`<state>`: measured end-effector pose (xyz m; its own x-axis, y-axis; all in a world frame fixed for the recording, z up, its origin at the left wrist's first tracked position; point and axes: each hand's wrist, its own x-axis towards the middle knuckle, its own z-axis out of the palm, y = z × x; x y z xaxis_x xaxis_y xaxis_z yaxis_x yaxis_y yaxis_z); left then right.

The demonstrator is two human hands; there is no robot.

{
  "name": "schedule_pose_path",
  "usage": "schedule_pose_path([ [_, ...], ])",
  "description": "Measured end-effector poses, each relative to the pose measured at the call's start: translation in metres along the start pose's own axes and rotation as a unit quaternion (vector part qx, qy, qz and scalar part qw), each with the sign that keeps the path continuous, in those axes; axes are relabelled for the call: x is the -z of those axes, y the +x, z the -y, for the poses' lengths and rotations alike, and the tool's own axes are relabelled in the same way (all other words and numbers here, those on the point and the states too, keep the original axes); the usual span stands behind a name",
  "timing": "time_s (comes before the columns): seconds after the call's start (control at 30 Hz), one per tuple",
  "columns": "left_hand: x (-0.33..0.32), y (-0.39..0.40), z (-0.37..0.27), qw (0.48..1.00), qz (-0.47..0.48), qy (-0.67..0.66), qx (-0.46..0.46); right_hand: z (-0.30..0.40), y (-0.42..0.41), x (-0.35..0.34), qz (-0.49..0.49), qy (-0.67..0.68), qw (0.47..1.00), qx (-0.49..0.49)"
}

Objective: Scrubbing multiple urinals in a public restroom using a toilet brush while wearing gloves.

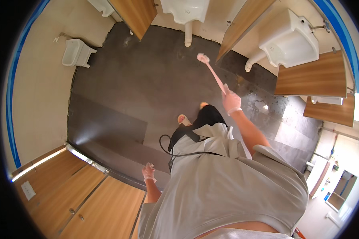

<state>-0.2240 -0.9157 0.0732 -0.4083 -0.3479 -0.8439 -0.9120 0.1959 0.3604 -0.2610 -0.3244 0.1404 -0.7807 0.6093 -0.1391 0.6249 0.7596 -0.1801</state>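
Observation:
My right hand [231, 101], in a clear disposable glove, is shut around the handle of a pink toilet brush [216, 76]. The brush points forward and to the left, its pale bristle head [203, 58] raised in front of the white urinals. Closest to that head is the middle urinal [184, 11], with a white drain pipe [188, 34] running down to the floor. My left hand [149, 173], also gloved, hangs low at my side with loosely curled fingers and nothing visible in it, near wood-grain cubicle doors [107, 206].
Wood-grain partitions [242, 27] jut out between the urinals. At right stands another urinal [290, 44]; a smaller one [74, 53] is on the left wall. The dark floor [131, 74] looks wet at right [257, 103]. A black cable [194, 154] hangs at my waist.

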Motion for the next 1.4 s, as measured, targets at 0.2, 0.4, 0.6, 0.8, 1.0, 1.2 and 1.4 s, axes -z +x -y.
schedule_pose_path([
  [0.2, -0.039, 0.025, -0.065, 0.999, 0.013, 0.025, -0.043, 0.061, 0.119, 0.022, -0.079, 0.076, 0.993, -0.050],
  [0.4, -0.041, 0.036, -0.148, 0.920, 0.080, 0.337, -0.184, 0.126, 0.285, 0.017, -0.070, 0.168, 0.977, -0.114],
  [0.6, 0.012, 0.080, -0.204, 0.843, 0.049, 0.432, -0.316, 0.198, 0.435, -0.036, -0.107, 0.379, 0.903, -0.175],
  [0.8, -0.025, 0.076, -0.383, 0.979, 0.064, 0.161, -0.104, 0.213, 0.470, -0.040, -0.055, 0.494, 0.812, -0.305],
  [1.0, -0.015, 0.130, -0.444, 0.982, 0.155, -0.107, 0.017, 0.192, 0.453, -0.008, -0.117, 0.294, 0.870, -0.377],
  [1.2, -0.017, 0.148, -0.534, 0.986, 0.081, 0.123, -0.081, 0.270, 0.479, -0.029, 0.025, 0.279, 0.906, -0.317],
  [1.4, -0.015, 0.149, -0.569, 0.917, 0.107, 0.312, -0.224, 0.279, 0.499, -0.010, -0.022, 0.323, 0.897, -0.300],
])
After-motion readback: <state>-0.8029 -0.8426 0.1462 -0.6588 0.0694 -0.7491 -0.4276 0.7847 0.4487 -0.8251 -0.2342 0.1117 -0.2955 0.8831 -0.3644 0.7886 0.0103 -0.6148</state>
